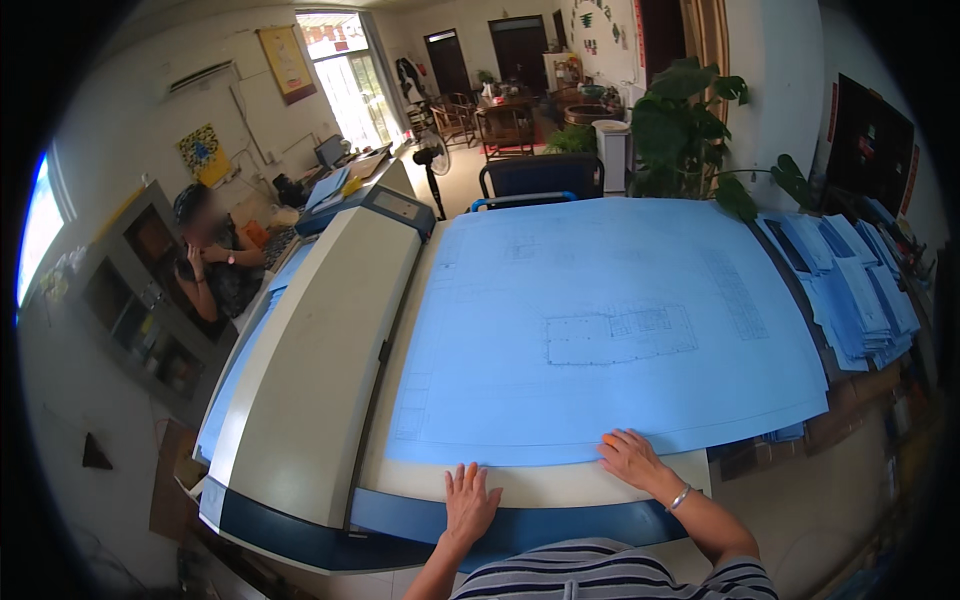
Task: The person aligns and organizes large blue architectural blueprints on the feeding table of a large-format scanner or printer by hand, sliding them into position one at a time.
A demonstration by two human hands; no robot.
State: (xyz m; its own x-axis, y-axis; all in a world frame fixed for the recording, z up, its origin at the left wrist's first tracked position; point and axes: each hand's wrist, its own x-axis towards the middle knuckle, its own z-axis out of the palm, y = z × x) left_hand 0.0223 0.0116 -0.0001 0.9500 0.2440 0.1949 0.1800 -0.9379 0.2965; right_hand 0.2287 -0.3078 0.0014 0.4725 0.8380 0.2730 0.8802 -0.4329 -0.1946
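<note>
Large blue blueprint sheet (pixel 610 320), thin and matte with faint line drawings, spread flat across cream table (pixel 540 485) beside long, smooth white-and-navy wide-format plotter (pixel 310 370). Right hand (pixel 632 458), fingers spread, pressing sheet's near edge; left hand (pixel 470 502) flat and open on bare tabletop just below it, gripping nothing. Folded blue prints (pixel 850 290) stacked at right.

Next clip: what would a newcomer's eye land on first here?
A huge blue drawing sheet covers most of the table at centre, with the right hand resting on its near edge and the left hand flat on the white table edge beside it. Left of it lies a long white large-format machine; folded blue sheets pile at right.
</note>
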